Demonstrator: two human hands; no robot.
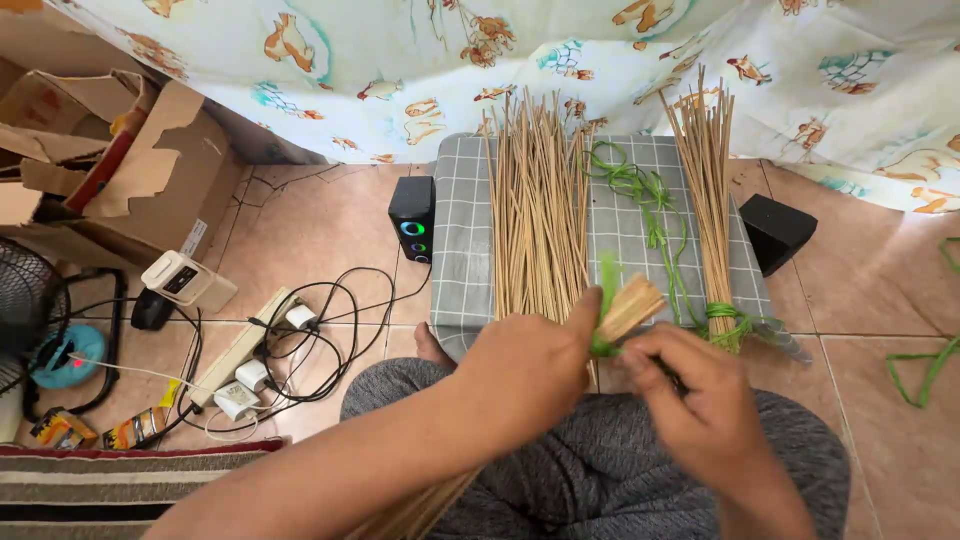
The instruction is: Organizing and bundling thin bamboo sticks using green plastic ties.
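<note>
The left hand point(530, 365) is clamped on a stick bundle point(628, 308) pointing to 1 o'clock; the right hand point(690, 390) pinches green string point(604, 300) around it, right beside the left's fingers

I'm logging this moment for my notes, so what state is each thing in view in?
Left hand: closed around the stick bundle.
Right hand: fingers pinched at the green string, wrapped round that bundle.
Loose sticks: untied, spread on the checked cushion.
Right-side bundle: tied with green string.
Small speaker: lit.
Cardboard box: torn open.
</note>
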